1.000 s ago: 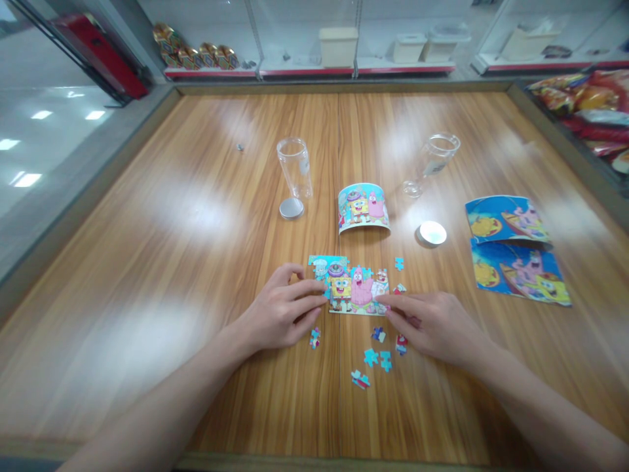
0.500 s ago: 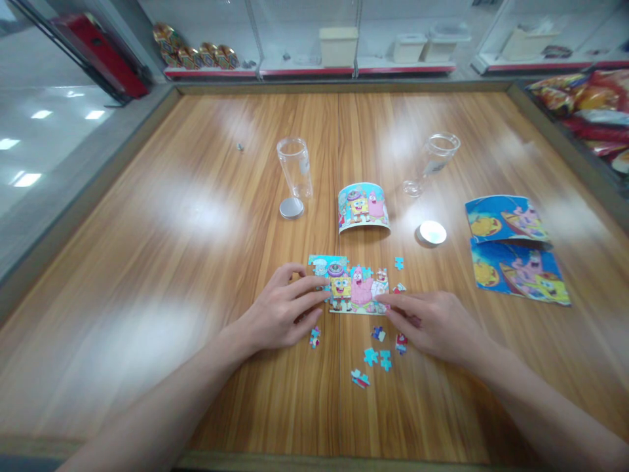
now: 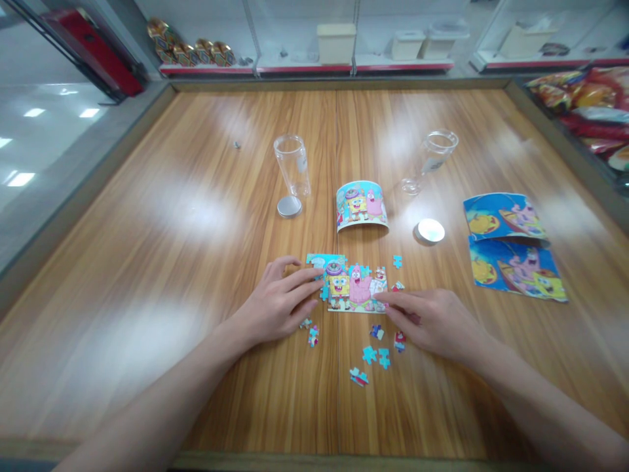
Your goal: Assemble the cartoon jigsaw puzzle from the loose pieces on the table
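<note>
A partly joined cartoon jigsaw puzzle [image 3: 360, 292] lies flat on the table between my hands. My left hand [image 3: 280, 303] rests at its left side, fingers spread, with the fingertips at the puzzle's left edge. My right hand [image 3: 432, 322] has its index finger stretched onto the lower right corner, the thumb just below it; its other fingers are curled under and partly hidden. Several loose pieces lie around, among them a light blue piece [image 3: 369, 354], a red and white piece [image 3: 359, 377] and a colourful piece [image 3: 313, 336] below my left hand.
Behind the puzzle a curved picture card [image 3: 362, 204] stands up. Two clear jars, one upright [image 3: 293, 167] and one on the right [image 3: 435, 154], have silver lids [image 3: 289, 207] nearby. Blue picture sheets [image 3: 518, 269] lie to the right. A raised rim [image 3: 339, 84] borders the table.
My left hand has drawn back slightly from the puzzle, showing more of its left edge and a loose piece by the thumb. My right hand stays at the lower right corner.
</note>
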Available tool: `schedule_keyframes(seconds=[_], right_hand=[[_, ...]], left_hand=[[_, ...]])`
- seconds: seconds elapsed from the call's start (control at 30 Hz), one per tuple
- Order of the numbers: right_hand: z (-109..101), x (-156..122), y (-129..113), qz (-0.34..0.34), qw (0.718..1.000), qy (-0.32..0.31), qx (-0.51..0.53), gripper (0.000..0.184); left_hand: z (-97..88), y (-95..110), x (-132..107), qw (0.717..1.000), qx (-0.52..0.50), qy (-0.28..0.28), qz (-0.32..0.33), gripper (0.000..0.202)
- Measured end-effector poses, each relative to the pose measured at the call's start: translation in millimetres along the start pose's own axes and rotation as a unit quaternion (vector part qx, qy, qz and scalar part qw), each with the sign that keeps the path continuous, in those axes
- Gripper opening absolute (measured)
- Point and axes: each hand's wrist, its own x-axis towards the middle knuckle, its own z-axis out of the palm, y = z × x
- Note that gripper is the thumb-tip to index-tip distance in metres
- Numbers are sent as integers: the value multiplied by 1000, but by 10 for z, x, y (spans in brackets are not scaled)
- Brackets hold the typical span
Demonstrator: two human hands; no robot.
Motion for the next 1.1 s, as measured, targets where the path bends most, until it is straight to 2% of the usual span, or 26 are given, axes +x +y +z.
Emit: schedule_keyframes(seconds=[0.8,1.1], right_hand=[[-1,-15,34,13,1000,-17,-3,30],[-4,-28,48,12,1000,-20,-8,30]], left_hand=[[-29,-43,-25,1000,1,-5,2,37],[-28,-54,-27,1000,-2,10,7,35]])
